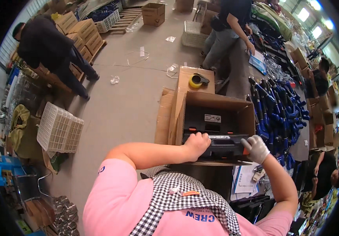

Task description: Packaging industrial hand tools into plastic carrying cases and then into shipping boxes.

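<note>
One open, brown cardboard carton (252, 118) stands before me, with two black plastic cases visible in it: one rear black case with a white label (196, 114), and one nearer black case with a ribbed edge (221, 148), at the carton's near side between my hands. One bare left hand (197, 146), fingers curled closed on the nearer case's left end. One right hand in a pale glove (258, 149), fingers bent at its right end; I cannot tell how firmly it holds. Just beyond the carton, one black tape dispenser with a yellow roll (196, 81) on one brown cardboard box (184, 75). To the right, one heap of blue-and-black tools (279, 114), too tangled to count. To the left, one white lattice plastic crate (60, 128), tilted.
</note>
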Available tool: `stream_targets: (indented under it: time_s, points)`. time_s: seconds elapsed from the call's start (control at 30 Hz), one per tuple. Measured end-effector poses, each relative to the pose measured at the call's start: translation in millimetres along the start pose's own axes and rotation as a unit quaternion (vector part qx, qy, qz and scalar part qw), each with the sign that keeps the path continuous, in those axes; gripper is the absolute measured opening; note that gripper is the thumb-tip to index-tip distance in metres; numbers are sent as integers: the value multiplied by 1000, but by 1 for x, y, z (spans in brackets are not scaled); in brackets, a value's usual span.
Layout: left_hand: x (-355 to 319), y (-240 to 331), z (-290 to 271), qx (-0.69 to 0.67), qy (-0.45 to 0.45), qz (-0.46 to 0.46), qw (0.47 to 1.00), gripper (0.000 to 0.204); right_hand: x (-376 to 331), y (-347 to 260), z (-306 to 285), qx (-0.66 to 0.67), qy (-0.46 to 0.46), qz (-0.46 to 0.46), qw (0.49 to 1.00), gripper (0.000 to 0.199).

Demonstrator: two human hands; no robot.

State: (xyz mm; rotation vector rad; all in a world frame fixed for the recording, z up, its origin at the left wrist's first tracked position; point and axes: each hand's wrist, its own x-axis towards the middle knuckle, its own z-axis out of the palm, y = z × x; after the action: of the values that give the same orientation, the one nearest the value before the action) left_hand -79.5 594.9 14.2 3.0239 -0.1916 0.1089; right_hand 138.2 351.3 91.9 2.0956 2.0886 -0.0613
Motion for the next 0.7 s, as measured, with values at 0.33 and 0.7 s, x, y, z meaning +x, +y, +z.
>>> stream_targets:
  time_s: [0.33, 0.7]
  points:
    - [30, -20, 43, -61, -258, -28, 964, 68, 38, -1, 88, 54, -264, 108, 957, 50]
    - [-12, -64, 19, -381, -73, -440, 810, 51, 0, 97, 114, 392, 14, 376, 839, 42]
